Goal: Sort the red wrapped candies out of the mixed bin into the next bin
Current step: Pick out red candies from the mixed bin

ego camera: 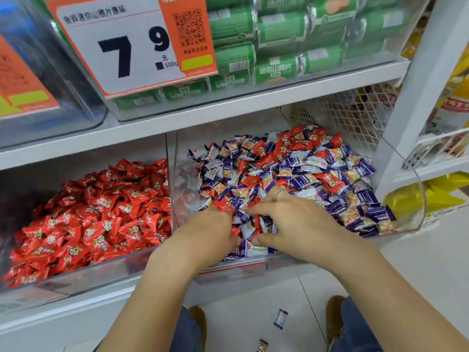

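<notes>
Red wrapped candies (96,219) are filling the clear bin (76,278) on the left of the lower shelf, each wrapper carrying a small gold-and-white emblem too blurred to read. Just beside it, across a clear divider, the mixed bin (416,199) is holding a heap of purple-and-white candies (355,179) with more red ones scattered among them, mostly toward the back and middle.

Both hands are reaching into the front of the mixed bin, close together. The left hand (210,235) is lying knuckles-up with its fingers curled down into the pile, and crumpled red wrappers (223,205) are showing at its fingertips, so it appears to be gripping red candies. The right hand (299,222), a ring on one finger, is resting on the pile with its fingers bent toward the left hand; whether it is pinching a candy cannot be told.

On the shelf above, a big white price sign (121,47) with an orange border is showing "7" and "9", then "元" and "500g", with a row of Chinese characters along the top and a QR code (190,27) on its orange part. Behind it, green packets (274,64) with white Chinese lettering and barcodes are stacked in a clear bin.

Two small wrapped candies (280,318) are lying on the pale floor between the person's brown shoes (335,318).
</notes>
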Tool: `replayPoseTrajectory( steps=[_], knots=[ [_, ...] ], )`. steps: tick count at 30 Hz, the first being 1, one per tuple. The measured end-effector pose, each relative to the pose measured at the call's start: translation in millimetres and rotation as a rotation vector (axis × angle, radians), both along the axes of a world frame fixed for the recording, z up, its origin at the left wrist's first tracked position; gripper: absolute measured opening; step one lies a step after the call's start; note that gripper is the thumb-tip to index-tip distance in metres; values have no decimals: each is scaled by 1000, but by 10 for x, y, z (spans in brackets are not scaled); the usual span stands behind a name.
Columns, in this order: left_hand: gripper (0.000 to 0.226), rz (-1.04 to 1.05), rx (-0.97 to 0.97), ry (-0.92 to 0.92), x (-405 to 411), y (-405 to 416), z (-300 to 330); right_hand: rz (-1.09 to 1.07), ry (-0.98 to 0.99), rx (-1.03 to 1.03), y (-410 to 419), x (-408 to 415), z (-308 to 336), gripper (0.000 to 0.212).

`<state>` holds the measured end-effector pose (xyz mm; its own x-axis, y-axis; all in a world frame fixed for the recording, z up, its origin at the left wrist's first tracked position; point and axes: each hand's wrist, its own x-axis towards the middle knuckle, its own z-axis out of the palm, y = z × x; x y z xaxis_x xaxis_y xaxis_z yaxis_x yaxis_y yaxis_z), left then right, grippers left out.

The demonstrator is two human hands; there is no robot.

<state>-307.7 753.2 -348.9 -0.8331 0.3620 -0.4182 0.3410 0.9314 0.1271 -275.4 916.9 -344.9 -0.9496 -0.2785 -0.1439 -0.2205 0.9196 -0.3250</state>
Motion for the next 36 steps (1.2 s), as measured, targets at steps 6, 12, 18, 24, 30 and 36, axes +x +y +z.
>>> replayPoseTrajectory(
  steps=[6, 12, 18, 24, 30, 36],
  knots=[
    [29, 49, 31, 182, -3, 7, -29, 37, 93, 134, -81, -25, -36, 35],
    [38, 62, 164, 199, 18, -1, 6, -18, 140, 67, -53, -49, -58, 12],
    [49, -48, 238, -59, 47, -17, 57, -107, 174, 31, 113, -14, -41, 32],
    [20, -70, 231, 32, 110, 8, 81, -251, 189, 28, 408, -5, 34, 37],
    [19, 81, 478, 273, 64, -4, 210, -372, 183, -66, 652, 0, 28, 30],
    [16, 110, 441, 270, 63, -6, 211, -477, 258, -305, 763, 67, 65, 9]
  ],
)
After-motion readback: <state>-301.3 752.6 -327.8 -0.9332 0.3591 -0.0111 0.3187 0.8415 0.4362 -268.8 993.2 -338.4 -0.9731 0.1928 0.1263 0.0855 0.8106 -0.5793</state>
